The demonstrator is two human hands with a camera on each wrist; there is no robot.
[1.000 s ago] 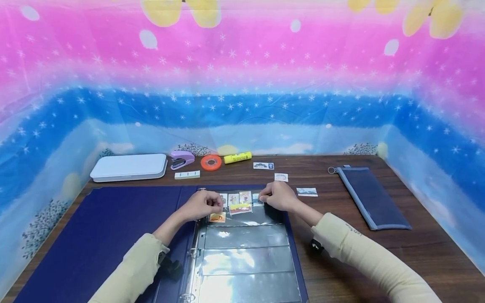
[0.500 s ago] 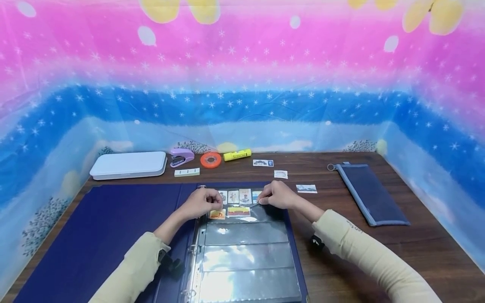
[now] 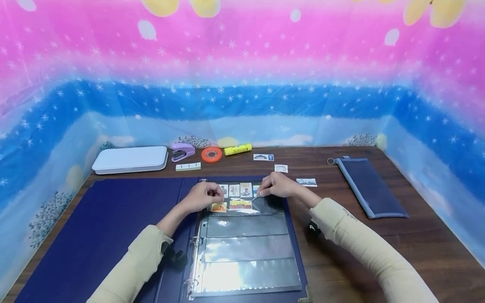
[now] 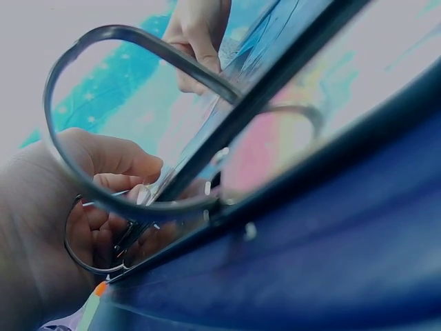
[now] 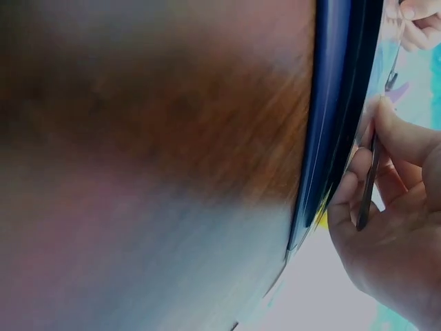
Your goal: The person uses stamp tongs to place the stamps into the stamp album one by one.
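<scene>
In the head view my right hand (image 3: 278, 185) pinches slim metal tweezers (image 5: 368, 189), their tips at the upper right corner of a yellow-and-red stamp (image 3: 241, 205). That stamp lies level in the album page's second row, beside an orange stamp (image 3: 219, 207). My left hand (image 3: 202, 197) stays at the page's ring side, thumb and forefinger pinching the clear pocket's edge (image 4: 160, 185). Above, the top row holds several stamps, among them a car stamp (image 3: 246, 190); the rightmost is partly hidden by my right fingers. Below, the clear pockets (image 3: 246, 246) show glare.
The blue ring binder (image 3: 102, 227) lies spread open, metal rings (image 3: 194, 241) along its spine. Loose stamps (image 3: 306, 182) lie beyond and right of it. Behind are a white case (image 3: 130, 159), purple stapler (image 3: 183, 151), orange tape roll (image 3: 211, 154) and yellow glue stick (image 3: 238, 149). A mesh pouch (image 3: 373, 187) lies right.
The yellow-and-red stamp, tilted a second ago, has straightened and sits slightly lower on the page. My right hand keeps the tweezers at its corner; the left hand stays put. The view has tipped slightly.
</scene>
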